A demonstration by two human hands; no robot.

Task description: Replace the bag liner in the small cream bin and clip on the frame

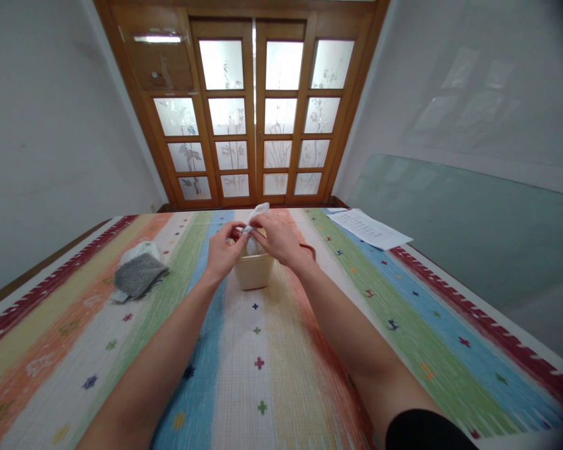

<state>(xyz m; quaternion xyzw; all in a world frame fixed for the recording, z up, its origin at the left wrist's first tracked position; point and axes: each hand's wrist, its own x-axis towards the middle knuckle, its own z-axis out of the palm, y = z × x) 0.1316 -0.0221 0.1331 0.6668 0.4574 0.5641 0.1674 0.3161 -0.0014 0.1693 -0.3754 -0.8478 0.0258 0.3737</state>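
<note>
Above a cream-coloured container (254,274) at the middle of the table, my left hand (226,247) and my right hand (278,237) meet over its opening. Both pinch a white, thin piece of cloth or plastic (261,209), whose end sticks up between the fingers. Below the fingertips, a pale bundle (253,245) shows inside the container's mouth. The fingers of each hand are closed on the white material. What exactly it is cannot be made out.
On the left of the striped tablecloth (263,344) lie a grey cloth (141,275) and a white one (141,251) partly under it. Printed paper sheets (368,229) lie at the back right. A reddish-brown loop (308,251) shows behind my right wrist.
</note>
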